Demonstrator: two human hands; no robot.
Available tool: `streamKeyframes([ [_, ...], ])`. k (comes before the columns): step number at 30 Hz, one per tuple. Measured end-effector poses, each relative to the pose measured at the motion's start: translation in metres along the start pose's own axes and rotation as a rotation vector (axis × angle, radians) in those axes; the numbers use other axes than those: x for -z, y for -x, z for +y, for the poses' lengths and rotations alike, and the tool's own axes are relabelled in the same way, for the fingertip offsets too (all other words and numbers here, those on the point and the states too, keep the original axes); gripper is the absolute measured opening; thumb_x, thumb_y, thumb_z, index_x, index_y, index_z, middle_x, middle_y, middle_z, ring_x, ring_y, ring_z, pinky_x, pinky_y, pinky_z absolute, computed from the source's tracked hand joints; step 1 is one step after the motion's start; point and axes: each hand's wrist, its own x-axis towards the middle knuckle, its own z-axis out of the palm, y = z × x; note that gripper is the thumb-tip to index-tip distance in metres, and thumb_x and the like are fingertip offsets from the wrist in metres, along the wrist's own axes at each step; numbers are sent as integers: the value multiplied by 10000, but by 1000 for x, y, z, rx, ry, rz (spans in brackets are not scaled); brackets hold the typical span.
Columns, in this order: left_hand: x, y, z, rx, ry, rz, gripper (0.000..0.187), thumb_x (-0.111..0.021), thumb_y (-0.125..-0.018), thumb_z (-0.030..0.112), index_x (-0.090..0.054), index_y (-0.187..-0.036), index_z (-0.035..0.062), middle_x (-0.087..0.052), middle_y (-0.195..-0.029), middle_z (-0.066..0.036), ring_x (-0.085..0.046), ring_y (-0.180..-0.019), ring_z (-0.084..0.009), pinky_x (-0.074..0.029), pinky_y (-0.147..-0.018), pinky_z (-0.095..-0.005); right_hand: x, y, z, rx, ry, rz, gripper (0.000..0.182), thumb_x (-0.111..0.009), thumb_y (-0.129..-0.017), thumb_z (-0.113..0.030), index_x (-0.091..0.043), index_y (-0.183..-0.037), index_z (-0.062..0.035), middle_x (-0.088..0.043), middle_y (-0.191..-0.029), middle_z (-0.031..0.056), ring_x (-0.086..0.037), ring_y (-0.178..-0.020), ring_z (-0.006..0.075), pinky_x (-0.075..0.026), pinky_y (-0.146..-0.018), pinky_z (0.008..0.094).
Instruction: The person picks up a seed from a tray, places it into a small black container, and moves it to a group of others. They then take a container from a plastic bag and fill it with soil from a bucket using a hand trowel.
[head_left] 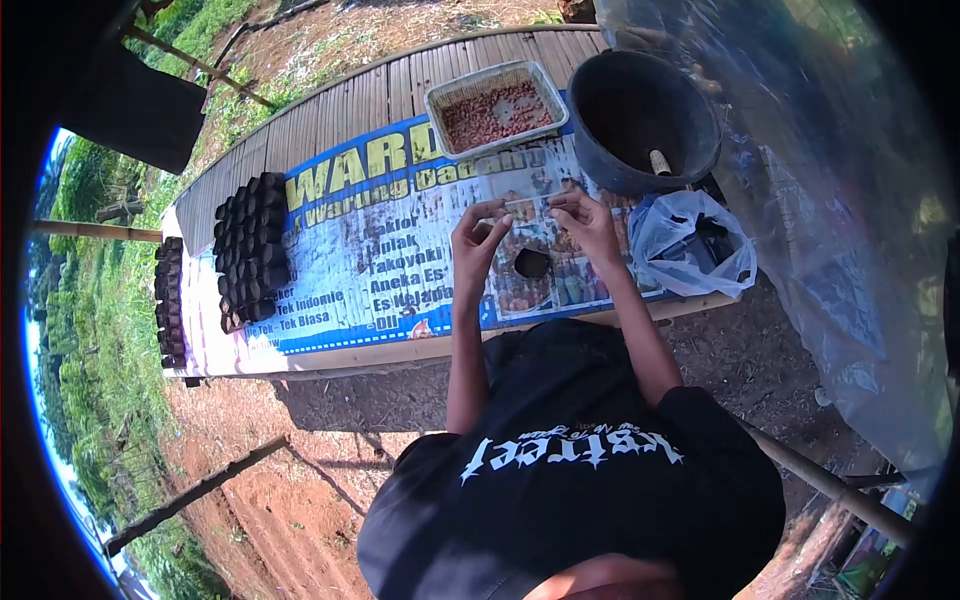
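My left hand [482, 238] and my right hand [585, 226] are raised over the banner [345, 260], a short way apart. A thin, clear strip or sheet [526, 201] seems to stretch between their fingertips, with thumb and fingers of each hand pinched at its ends. Below and between the hands, a small dark pot or bag filled with soil [532, 263] sits on the banner. Beyond the hands is a pale rectangular basket [496, 108] with small reddish seeds or beans in it.
A large black bucket [645, 120] with a pale handle inside stands at the back right. Beside it lies a white plastic bag [692, 243] holding dark items. Rows of dark pots [250, 245] stand at the left, with more [170, 300] at the table's end.
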Motion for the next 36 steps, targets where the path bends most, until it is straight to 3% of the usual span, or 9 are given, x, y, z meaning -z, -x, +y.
streamKeyframes([
  [3,17,19,-49,147,84,4,345,-735,-894,74,-627,-1220,35,-662,-1115,-39,-572,-804,-60,-474,-744,-234,10,15,48,23,373,100,176,-701,-884,-86,-754,-1047,-45,-730,-848,33,-660,-748,88,-526,-666,259],
  [6,32,32,-98,206,-30,-41,444,-754,-842,38,-612,-1262,53,-641,-1197,-55,-592,-871,-77,-495,-834,-263,9,31,67,121,586,-4,206,-695,-872,-63,-753,-1069,-53,-713,-861,58,-657,-736,119,-525,-677,279],
  [8,32,40,-117,228,-149,-68,501,-753,-822,14,-600,-1296,60,-634,-1227,-54,-594,-883,-72,-503,-841,-278,4,38,68,162,666,-114,220,-699,-860,-40,-748,-1074,-47,-682,-903,99,-662,-786,199,-526,-710,330],
  [9,35,40,-134,236,-238,-101,623,-778,-744,0,-590,-1331,90,-614,-1274,-87,-604,-965,-126,-517,-857,-301,2,39,69,227,689,-148,218,-702,-858,-37,-746,-1071,-43,-673,-905,104,-661,-808,217,-526,-720,340],
  [12,33,40,-147,-3,-540,-218,731,-789,-660,1,-583,-1352,116,-602,-1275,-119,-591,-1075,-212,-524,-881,-318,-9,42,71,360,796,-179,177,-722,-835,-53,-723,-1011,-39,-649,-869,111,-645,-883,286,-516,-805,395],
  [13,30,39,-150,29,-496,-200,805,-816,-584,-16,-595,-1339,154,-563,-1206,-118,-559,-1112,-294,-482,-947,-363,-11,41,72,399,856,-174,165,-723,-829,-59,-715,-993,-39,-645,-862,108,-640,-889,290,-511,-822,404],
  [17,23,35,-150,-20,-587,-179,781,-820,-584,7,-597,-1324,120,-582,-1205,-135,-576,-1155,-326,-487,-974,-393,-13,37,76,428,1033,-226,128,-720,-809,-78,-672,-922,-41,-642,-859,100,-618,-904,301,-488,-879,429],
  [32,23,33,-149,-7,-605,-177,675,-804,-600,51,-626,-1251,56,-633,-1148,-153,-621,-1109,-338,-503,-959,-402,-15,34,95,464,956,-255,129,-729,-766,-44,-740,-894,-34,-696,-897,92,-617,-914,273,-500,-861,389],
  [36,23,33,-148,0,-600,-176,673,-796,-606,38,-624,-1256,60,-631,-1149,-150,-622,-1109,-335,-502,-965,-400,-11,34,85,301,734,-117,130,-740,-804,-73,-767,-927,-41,-720,-893,98,-630,-889,279,-502,-844,376],
])
